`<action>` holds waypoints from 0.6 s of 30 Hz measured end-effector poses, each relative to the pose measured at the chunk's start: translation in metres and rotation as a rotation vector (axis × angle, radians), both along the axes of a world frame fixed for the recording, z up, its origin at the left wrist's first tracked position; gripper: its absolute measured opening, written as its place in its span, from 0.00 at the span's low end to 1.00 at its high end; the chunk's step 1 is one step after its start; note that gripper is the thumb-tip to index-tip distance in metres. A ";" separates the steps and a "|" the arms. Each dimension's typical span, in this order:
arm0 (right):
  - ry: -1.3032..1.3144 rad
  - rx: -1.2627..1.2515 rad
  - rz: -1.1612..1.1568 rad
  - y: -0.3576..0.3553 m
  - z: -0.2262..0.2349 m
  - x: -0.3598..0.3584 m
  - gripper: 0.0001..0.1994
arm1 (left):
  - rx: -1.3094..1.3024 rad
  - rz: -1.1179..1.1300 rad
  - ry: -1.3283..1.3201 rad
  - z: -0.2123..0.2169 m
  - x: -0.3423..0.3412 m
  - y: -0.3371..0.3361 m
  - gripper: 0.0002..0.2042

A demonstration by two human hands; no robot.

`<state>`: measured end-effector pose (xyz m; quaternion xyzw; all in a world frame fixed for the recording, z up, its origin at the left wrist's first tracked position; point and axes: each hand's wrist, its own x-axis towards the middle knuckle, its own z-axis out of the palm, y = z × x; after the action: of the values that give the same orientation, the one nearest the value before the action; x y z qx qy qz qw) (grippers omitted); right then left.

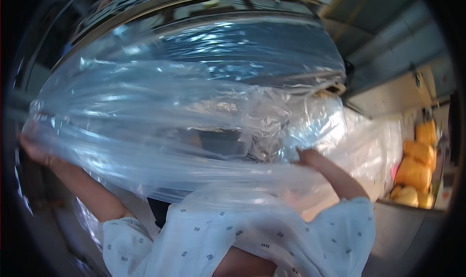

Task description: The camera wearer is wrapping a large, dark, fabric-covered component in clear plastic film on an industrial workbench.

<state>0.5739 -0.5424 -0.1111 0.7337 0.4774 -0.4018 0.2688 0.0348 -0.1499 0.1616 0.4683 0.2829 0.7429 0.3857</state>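
Clear plastic sheeting [184, 122] fills most of the head view, stretched in long glossy folds between the two hands and bulging upward from them. Left hand [34, 151] sits at the far left edge of the sheet, fingers curled over its gathered edge and closed on the film; the forearm runs down to a white patterned sleeve [218, 238]. Right hand [308, 158] is raised at the sheet's right side, pushed into the crumpled film; it appears closed on a bunch of plastic, though the fingers are largely hidden by the folds and the grip cannot be confirmed in full. Between the hands the sheeting sags toward the person's chest and overlaps the sleeve cloth.

Above the hands, behind the film, a curved metal rim [194, 0] arcs across the top of the view. A dark shape shows through the plastic just left of the right hand; its kind cannot be told. To the right of the right hand, well apart from it, several yellow-orange wrapped bundles [417, 168] are stacked, with more pale plastic [374, 146] lying between them and the hand.
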 end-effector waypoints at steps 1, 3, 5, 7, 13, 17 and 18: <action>0.141 -0.138 0.071 -0.019 -0.018 -0.006 0.34 | -0.174 0.122 -0.071 -0.006 0.001 0.005 0.15; 0.680 -0.138 0.063 -0.027 0.007 -0.026 0.21 | -0.355 0.184 -0.024 -0.056 -0.039 0.011 0.13; 0.435 -0.144 0.163 0.020 0.080 -0.061 0.15 | -0.385 0.005 0.204 -0.099 -0.079 -0.008 0.12; 0.386 0.160 0.233 0.056 0.123 -0.066 0.13 | -0.499 -0.066 0.357 -0.124 -0.084 -0.036 0.12; 0.830 0.618 0.440 0.252 0.231 -0.180 0.10 | -0.621 0.061 0.421 -0.139 -0.092 -0.087 0.10; 1.056 1.143 0.546 0.352 0.222 -0.289 0.16 | -0.557 -0.072 0.571 -0.132 -0.086 -0.091 0.10; 1.007 1.248 0.608 0.372 0.212 -0.308 0.18 | -0.531 -0.120 0.611 -0.130 -0.084 -0.091 0.10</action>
<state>0.2654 -0.1702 0.1011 0.3215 0.8496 -0.2540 -0.3320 -0.0495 -0.2408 0.0319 0.5674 0.5387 0.4467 0.4340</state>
